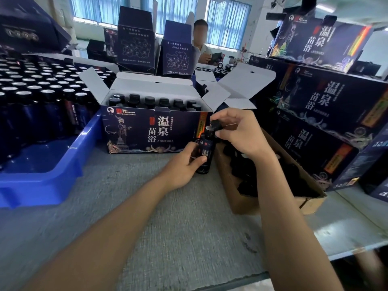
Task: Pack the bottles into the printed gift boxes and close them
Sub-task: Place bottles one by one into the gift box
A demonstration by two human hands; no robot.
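Black cap (216,124), pinched in your right hand (237,133), tilts just over the mouth of the upright bottle (206,153) your left hand (182,166) grips, beside the gift box (151,131) front-right corner.

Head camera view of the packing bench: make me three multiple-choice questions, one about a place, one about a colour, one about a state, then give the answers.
1. Where is the brown cardboard carton relative to the open printed dark gift box?
A) left of it
B) on top of it
C) right of it

2. What colour is the plastic tray on the left?
A) blue
B) red
C) green

3. In what state is the small dark bottle gripped by the left hand?
A) capped
B) uncapped, with its cap held just above it
C) lying flat

Answers:
1. C, the carton sits to the right, past the held bottle.
2. A, the tray's walls are plainly blue.
3. B, the right hand pinches the black cap in its fingers just over the open mouth.
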